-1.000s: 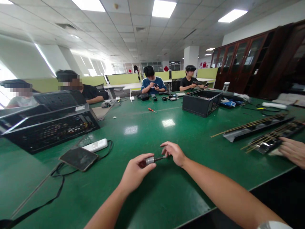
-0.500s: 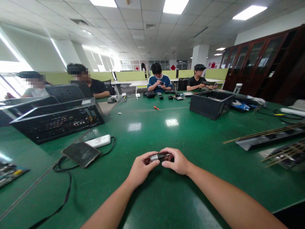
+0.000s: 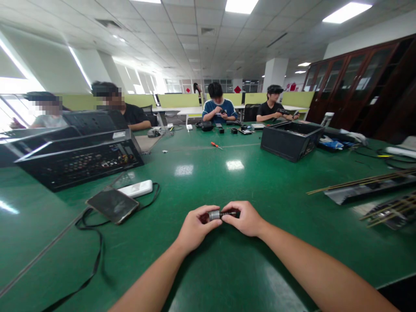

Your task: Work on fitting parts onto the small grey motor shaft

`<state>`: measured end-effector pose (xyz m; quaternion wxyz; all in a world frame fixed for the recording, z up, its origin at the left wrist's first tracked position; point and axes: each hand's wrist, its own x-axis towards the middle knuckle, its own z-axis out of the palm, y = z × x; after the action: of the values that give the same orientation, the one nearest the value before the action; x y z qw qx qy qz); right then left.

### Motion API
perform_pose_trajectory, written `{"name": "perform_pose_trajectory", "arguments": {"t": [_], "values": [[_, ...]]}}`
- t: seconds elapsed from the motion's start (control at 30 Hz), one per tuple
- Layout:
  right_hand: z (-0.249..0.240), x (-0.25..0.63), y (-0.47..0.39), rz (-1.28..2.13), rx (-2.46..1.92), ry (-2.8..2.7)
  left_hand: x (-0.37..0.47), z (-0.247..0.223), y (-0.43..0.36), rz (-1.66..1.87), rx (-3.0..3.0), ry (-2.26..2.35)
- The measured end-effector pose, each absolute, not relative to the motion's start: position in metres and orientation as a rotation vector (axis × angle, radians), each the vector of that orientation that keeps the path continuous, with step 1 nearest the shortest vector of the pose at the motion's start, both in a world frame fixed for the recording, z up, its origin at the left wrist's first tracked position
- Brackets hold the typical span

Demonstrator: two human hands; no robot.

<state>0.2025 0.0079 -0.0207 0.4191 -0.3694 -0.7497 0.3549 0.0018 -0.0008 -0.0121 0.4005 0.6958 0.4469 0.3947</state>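
Low over the middle of the green table, my left hand (image 3: 194, 227) is closed around a small silver metal cylinder with a thin dark shaft (image 3: 214, 215). The shaft points to the right. My right hand (image 3: 245, 219) is closed about that shaft, thumb and fingers curled near its base and along it. Both hands almost meet at the part. My fingers cover its left end, and its exact kind is too small to make out.
On the left lie a dark phone (image 3: 112, 205), a white power bank (image 3: 136, 189) with a black strap, and an open computer case (image 3: 81, 160). An orange screwdriver (image 3: 216, 145) lies ahead. Another black case (image 3: 289, 141) and thin rods (image 3: 354, 181) are on the right. Several people sit across.
My right fingertips have shifted along the shaft toward the cylinder, and more of the shaft shows now. The left hand keeps its hold. The view has moved slightly.
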Motion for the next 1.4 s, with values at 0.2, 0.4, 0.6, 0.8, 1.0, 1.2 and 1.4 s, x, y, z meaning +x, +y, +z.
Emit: {"name": "perform_pose_trajectory", "arguments": {"t": [0.2,0.4,0.6,0.8,1.0,1.2,1.4], "values": [[-0.0179,0.2042,0.0074,0.847,-0.937,-1.907,0.0015,-0.0141,0.0002,0.982,1.796,1.144],[-0.0184,0.2059,0.0077,0.844,-0.960,-1.921,0.0018,-0.0135,-0.0007,0.985,1.800,1.144],[-0.0216,0.2072,0.0092,0.835,-0.972,-1.943,0.0007,-0.0143,-0.0004,0.981,1.827,1.152],[-0.0216,0.2073,0.0103,0.827,-0.967,-1.957,0.0011,-0.0142,-0.0005,0.988,1.821,1.160],[-0.0204,0.2080,0.0103,0.832,-0.974,-1.958,0.0011,-0.0141,-0.0006,0.990,1.792,1.161],[-0.0172,0.2086,0.0083,0.831,-0.972,-1.961,0.0009,-0.0141,-0.0002,0.991,1.782,1.170],[-0.0173,0.2087,0.0086,0.847,-0.986,-1.963,0.0019,-0.0117,-0.0018,0.991,1.768,1.177]]}}
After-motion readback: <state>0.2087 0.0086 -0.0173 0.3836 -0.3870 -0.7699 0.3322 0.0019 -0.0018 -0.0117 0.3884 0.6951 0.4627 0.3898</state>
